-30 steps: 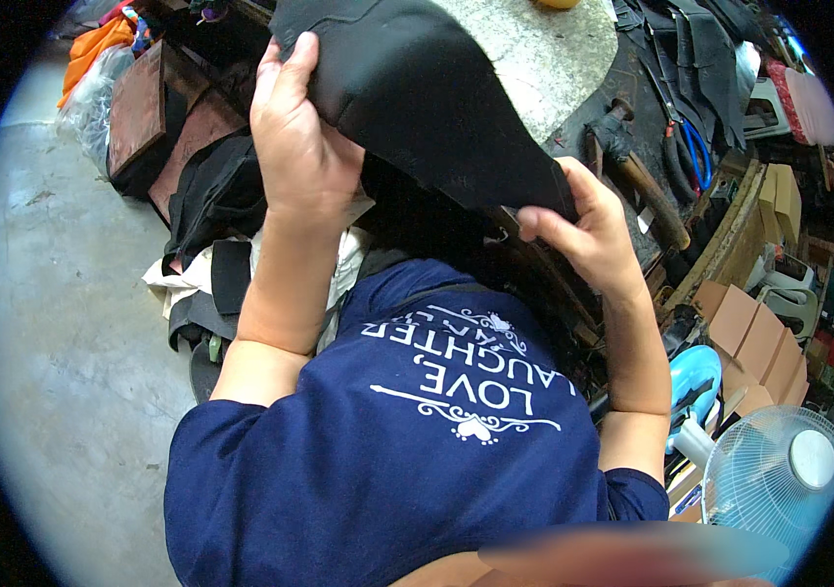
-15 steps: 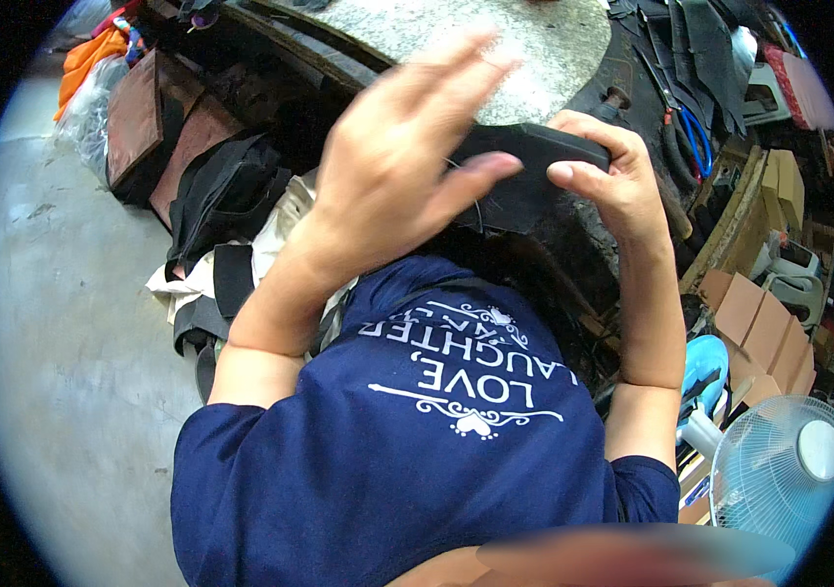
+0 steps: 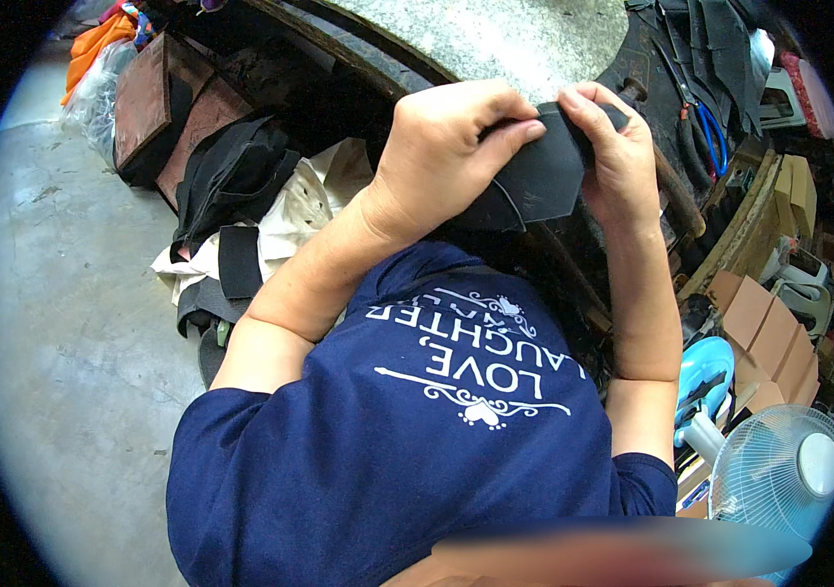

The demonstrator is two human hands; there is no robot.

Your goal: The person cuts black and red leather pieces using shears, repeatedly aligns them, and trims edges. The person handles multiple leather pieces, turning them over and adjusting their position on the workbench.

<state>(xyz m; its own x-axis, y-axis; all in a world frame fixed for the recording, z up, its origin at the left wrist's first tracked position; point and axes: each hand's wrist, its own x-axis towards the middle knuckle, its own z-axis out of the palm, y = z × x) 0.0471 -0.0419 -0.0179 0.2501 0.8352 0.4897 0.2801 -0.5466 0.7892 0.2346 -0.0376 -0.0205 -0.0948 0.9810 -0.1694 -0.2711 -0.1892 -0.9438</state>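
Observation:
A black, stiff, sheet-like piece (image 3: 549, 176) with angled corners is held up between my two hands, above my lap. My left hand (image 3: 456, 142) is closed, its thumb and fingers pinching the piece's upper left edge. At the upper right edge, my right hand (image 3: 617, 147) grips the same piece between thumb and bent fingers. A thin dark strand (image 3: 510, 203) curves along the piece below my left hand. Just beyond my hands lies a pale speckled stone slab (image 3: 544, 44).
Scissors with blue handles (image 3: 712, 137) lie at the right among black offcuts (image 3: 720, 49). A white fan (image 3: 779, 465) and brown cartons (image 3: 764, 328) stand at right. Black material (image 3: 231, 176) and off-white cloth (image 3: 309, 196) are heaped at left, near brown boards (image 3: 148, 112).
My left hand, earlier raised and blurred with fingers spread, has come down and closed on the black piece. The piece is now tilted with its face showing, and my right hand has shifted its grip.

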